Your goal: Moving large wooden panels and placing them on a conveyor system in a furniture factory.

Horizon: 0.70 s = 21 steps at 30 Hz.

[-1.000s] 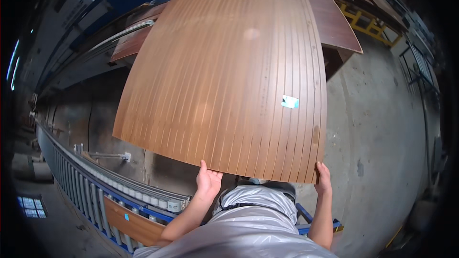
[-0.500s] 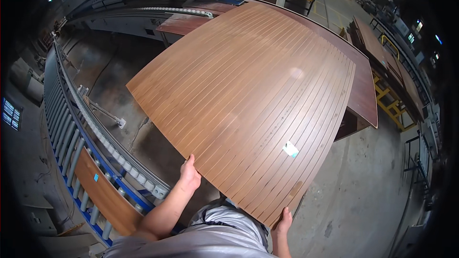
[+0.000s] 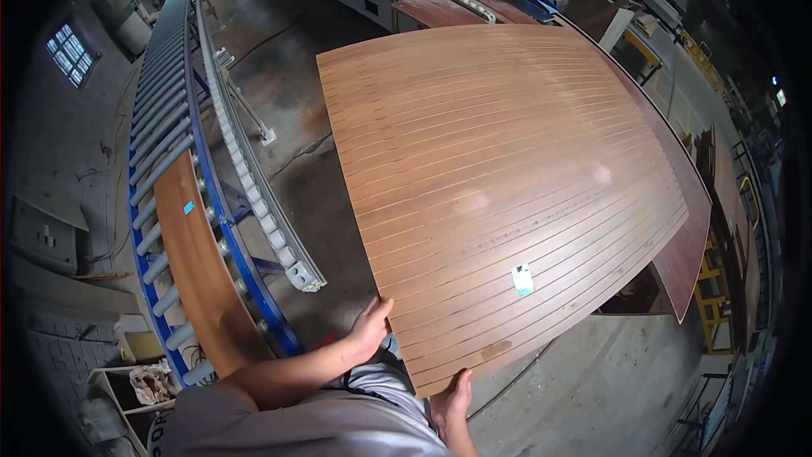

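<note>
A large brown wood panel (image 3: 499, 161) with many parallel grooves stretches out in front of me. A small white and green sticker (image 3: 523, 280) lies on its near part. My left hand (image 3: 372, 326) grips the panel's left edge, thumb on top and fingers hidden beneath. At the near right edge, my right hand (image 3: 452, 402) holds the panel close to its corner, thumb up, its other fingers mostly out of sight. The panel's far right part lies over a reddish-brown board (image 3: 681, 267).
To my left runs a blue-framed roller conveyor (image 3: 161, 190) carrying a narrow brown board (image 3: 199, 267). A rail with white rollers (image 3: 254, 195) stands beside it. Yellow racking (image 3: 709, 288) holds boards at the right. A shelf with crumpled material (image 3: 152, 385) sits at lower left.
My view has turned left, showing more of the conveyor. The panel has swung relative to my body, its near corner now further left. Both hands keep their hold on it.
</note>
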{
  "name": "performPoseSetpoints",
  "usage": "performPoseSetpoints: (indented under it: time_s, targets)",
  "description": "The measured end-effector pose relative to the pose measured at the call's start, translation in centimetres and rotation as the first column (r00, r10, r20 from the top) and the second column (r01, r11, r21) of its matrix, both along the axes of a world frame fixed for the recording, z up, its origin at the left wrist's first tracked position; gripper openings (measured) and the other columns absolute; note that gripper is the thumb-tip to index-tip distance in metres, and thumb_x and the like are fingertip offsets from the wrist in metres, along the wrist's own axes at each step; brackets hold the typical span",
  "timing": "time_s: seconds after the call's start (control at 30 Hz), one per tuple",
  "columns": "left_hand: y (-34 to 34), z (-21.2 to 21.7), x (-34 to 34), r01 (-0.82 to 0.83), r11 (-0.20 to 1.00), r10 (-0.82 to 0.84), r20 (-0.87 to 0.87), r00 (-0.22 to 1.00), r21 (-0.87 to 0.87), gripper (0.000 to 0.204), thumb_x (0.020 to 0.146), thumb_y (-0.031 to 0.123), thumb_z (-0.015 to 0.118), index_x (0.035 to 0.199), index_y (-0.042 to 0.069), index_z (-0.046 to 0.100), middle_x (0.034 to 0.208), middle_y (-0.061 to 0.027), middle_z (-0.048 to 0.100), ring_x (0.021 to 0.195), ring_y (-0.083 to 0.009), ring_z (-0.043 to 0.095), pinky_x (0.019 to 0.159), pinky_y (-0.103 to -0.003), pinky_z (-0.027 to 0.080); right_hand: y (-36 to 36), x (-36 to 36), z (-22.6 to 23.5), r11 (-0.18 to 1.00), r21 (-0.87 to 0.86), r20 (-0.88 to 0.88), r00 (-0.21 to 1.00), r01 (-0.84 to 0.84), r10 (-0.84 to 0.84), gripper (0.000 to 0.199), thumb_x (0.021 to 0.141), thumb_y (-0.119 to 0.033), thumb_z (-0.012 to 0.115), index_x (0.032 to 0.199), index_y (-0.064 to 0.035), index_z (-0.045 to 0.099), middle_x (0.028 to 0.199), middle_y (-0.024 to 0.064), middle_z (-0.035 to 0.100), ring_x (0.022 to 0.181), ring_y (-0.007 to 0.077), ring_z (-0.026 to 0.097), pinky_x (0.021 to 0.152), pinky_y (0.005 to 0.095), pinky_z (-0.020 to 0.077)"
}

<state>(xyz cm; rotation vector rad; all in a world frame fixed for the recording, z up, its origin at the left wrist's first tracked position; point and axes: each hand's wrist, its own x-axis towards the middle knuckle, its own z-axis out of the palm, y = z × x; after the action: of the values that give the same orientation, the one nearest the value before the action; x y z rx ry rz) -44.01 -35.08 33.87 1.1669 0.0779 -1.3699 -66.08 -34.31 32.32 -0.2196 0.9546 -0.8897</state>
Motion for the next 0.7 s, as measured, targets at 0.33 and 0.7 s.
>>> performPoseSetpoints:
  time_s: [0.33, 0.7]
  targets:
    - [8.3, -1.1, -7.9, -0.065, 0.997, 0.066, -0.02, 0.998, 0.051, 0.04, 0.098, 0.034, 0.051, 0.127, 0.005, 0.048, 0.121, -0.0077, 0.057, 0.11, -0.0173, 0.056, 0.091, -0.037, 0.047, -0.4, 2.7, 2.1, 0.927, 0.168, 0.274, 0.92, -0.334, 0.282, 0.057, 0.095, -0.052, 0.042, 0.134, -0.0102, 0.043, 0.131, 0.0067, 0.053, 0.118, 0.0229, 0.053, 0.097, 0.0386, 0.0447]
    - [6.1, 0.7, -7.8, -0.099, 0.985, 0.086, 0.095, 0.992, 0.138, 0.042, 0.099, 0.038, 0.045, 0.128, 0.009, 0.045, 0.122, -0.0088, 0.057, 0.108, -0.0257, 0.059, 0.086, -0.05, 0.051, -2.3, 1.4, 0.9, 0.855, 0.131, 0.355, 0.829, -0.501, 0.432, 0.051, 0.097, -0.044, 0.046, 0.133, -0.008, 0.042, 0.131, 0.0113, 0.052, 0.116, 0.024, 0.055, 0.099, 0.0376, 0.0446]
